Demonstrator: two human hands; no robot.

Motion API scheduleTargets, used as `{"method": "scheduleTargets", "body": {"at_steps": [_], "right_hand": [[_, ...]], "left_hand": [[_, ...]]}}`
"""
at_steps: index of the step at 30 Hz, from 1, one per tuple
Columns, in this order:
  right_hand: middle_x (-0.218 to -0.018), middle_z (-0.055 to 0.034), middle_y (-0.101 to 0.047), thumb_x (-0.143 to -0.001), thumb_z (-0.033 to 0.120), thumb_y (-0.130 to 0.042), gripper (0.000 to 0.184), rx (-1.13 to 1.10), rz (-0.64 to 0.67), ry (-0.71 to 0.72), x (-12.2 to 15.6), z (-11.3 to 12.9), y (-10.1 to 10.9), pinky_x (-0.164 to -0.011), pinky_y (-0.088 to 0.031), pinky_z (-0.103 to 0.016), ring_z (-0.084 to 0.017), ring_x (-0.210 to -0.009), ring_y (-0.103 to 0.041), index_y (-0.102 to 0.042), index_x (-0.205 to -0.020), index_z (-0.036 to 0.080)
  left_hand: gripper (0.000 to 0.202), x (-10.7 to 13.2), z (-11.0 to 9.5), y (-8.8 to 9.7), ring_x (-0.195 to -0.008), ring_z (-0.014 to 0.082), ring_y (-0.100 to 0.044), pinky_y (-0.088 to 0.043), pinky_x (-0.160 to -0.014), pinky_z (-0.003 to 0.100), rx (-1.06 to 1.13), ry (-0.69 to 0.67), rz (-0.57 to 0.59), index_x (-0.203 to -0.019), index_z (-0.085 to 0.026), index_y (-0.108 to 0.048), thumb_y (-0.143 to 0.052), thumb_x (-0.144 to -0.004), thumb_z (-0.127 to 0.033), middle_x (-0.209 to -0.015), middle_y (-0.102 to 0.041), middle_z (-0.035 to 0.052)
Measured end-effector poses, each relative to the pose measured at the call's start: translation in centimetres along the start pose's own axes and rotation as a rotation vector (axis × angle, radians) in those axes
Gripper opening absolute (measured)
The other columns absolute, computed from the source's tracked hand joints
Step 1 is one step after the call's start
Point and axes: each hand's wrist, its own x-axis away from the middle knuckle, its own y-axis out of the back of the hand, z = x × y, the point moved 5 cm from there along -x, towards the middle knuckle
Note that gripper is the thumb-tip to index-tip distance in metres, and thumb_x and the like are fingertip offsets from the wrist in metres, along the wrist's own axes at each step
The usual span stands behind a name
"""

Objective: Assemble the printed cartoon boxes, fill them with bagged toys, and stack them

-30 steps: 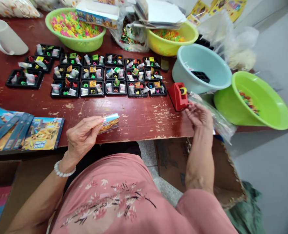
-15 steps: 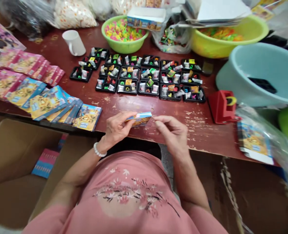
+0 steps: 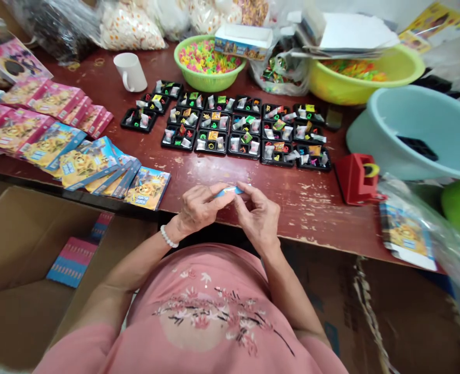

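Observation:
Between my hands, at the table's front edge, is a small blue printed box (image 3: 230,191), mostly hidden by my fingers. My left hand (image 3: 202,206) is closed on its left side, a white bead bracelet on the wrist. My right hand (image 3: 258,212) pinches the right end with thumb and fingers. Beyond them stand rows of black trays (image 3: 210,146) holding small packets and coloured plastic bits. To the left, several blue printed boxes (image 3: 146,188) lie overlapping in a row, with pink boxes (image 3: 23,130) behind them.
A red tape dispenser (image 3: 352,179) and a light blue tub (image 3: 401,130) stand right, near a flattened-looking printed box (image 3: 407,231). At the back are a white mug (image 3: 131,72), a green basin (image 3: 208,78) and a yellow basin (image 3: 354,85). An open carton (image 3: 19,249) sits below left.
My right hand has moved left onto the box's right end, from just beside it. The box has dropped lower between my fingers and shows less. The whole view has shifted slightly.

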Motion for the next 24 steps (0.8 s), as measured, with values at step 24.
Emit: {"method": "scheduleTargets", "body": {"at_steps": [24], "right_hand": [[-0.108,-0.0089,-0.076,-0.081,0.065,-0.079,0.056,-0.369,0.345,-0.252,-2.8,-5.3,-5.8,-0.074,-0.061,-0.04,-0.025,-0.087,-0.073,-0.067,-0.117,0.025]], "left_hand": [[0.028,4.4,4.5,4.5,-0.095,0.0204,-0.071,-0.058,-0.085,0.033,0.535,0.864,-0.283,-0.113,-0.021,-0.058,-0.065,-0.096,-0.042,-0.106,-0.071,0.0068]]}}
